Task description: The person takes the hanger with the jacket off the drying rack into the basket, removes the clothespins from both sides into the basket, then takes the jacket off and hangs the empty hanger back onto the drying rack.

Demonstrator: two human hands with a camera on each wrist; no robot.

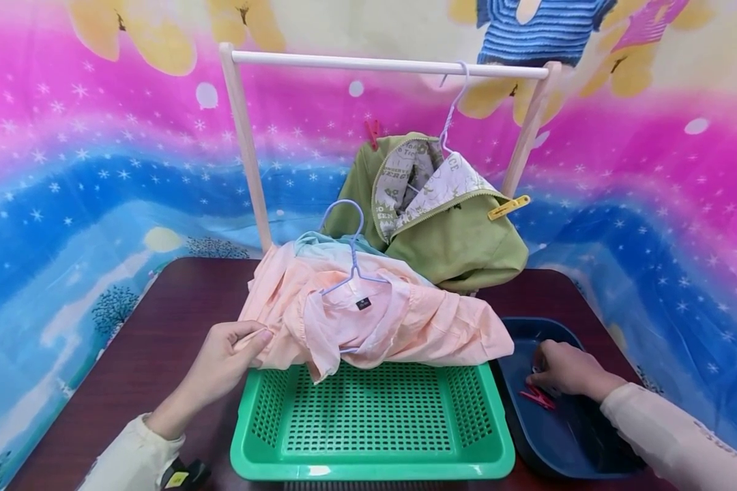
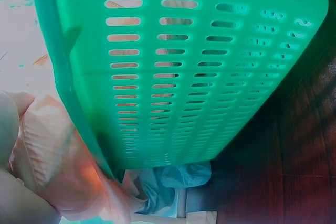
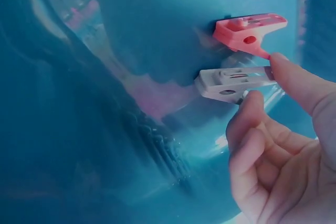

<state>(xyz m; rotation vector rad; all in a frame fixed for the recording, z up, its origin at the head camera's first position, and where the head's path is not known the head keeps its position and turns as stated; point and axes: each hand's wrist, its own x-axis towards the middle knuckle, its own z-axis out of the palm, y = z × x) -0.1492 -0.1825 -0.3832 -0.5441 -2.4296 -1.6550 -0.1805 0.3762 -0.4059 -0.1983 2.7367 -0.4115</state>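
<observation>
A pale pink shirt [image 1: 448,320] on a purple hanger [image 1: 353,256] lies over the back part of the green basket [image 1: 368,470]. My left hand [image 1: 221,358] pinches the shirt's edge at its left side, thumb on top. Over in the dark blue tray [image 1: 531,429], my right hand [image 1: 568,368] pinches a light grey clothespin [image 3: 223,85] by its handle end, between thumb and index finger. A red clothespin [image 3: 247,32] is right beside it, near the thumb tip. The other fingers of that hand are curled.
Behind stands a wooden rack with a white bar [image 1: 381,63]. A green jacket [image 1: 467,245] hangs there on a purple hanger [image 1: 451,116], with a yellow clothespin [image 1: 508,207] and a red clothespin [image 1: 372,134] on it. Light blue cloth [image 1: 319,242] lies behind the shirt.
</observation>
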